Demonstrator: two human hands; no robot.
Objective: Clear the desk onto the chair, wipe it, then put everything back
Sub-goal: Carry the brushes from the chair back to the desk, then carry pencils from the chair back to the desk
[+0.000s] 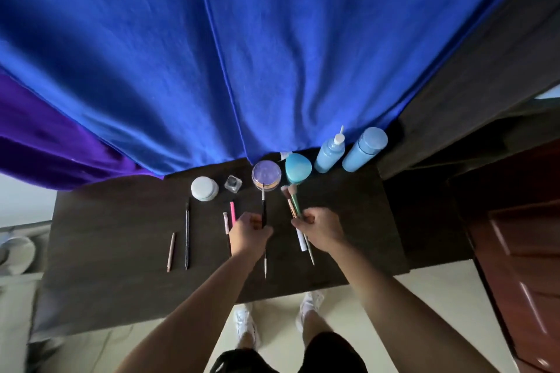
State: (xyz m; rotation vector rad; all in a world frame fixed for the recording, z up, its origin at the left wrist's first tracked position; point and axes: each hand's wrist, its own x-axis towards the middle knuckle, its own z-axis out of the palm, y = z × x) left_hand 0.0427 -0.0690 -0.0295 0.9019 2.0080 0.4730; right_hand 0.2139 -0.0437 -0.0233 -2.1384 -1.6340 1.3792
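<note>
1. Dark wooden desk (121, 236) stood before a blue curtain (242, 54), with two pale blue bottles (348, 151) at its 1 o'clock corner.
2. Left hand (250, 235) was closed around a thin black-handled brush (264, 212).
3. Right hand (319, 228), at 3 o'clock of the left, gripped a bunch of makeup brushes (292, 203).
4. Two long pencils (181, 239) lay at 9 o'clock.

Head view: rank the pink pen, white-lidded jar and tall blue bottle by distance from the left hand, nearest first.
From the left hand:
1. Pink pen, just beyond and left of the knuckles.
2. White-lidded jar, back left.
3. Tall blue bottle, far back right corner by the curtain.
</note>
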